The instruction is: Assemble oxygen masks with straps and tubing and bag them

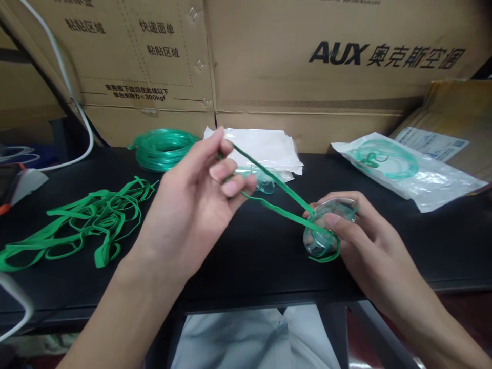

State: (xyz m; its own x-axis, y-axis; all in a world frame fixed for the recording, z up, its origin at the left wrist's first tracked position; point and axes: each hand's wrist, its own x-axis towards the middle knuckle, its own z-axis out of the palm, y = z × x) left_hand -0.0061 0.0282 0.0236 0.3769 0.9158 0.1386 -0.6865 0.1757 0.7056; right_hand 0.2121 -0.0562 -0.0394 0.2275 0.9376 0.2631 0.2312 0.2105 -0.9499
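In the middle, our left hand (179,215), fingers curled, pinches the green strap (290,193), while right of centre our right hand (371,233) wraps tight round the clear face mask (317,243), the strap seemingly partly on, one end loose.

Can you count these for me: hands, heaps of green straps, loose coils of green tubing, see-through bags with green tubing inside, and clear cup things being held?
Hands: 2, the left hand and right hand
Strap heap: 1
Loose tubing coil: 1
Bag with tubing: 1
Held clear cup: 1
Total: 6
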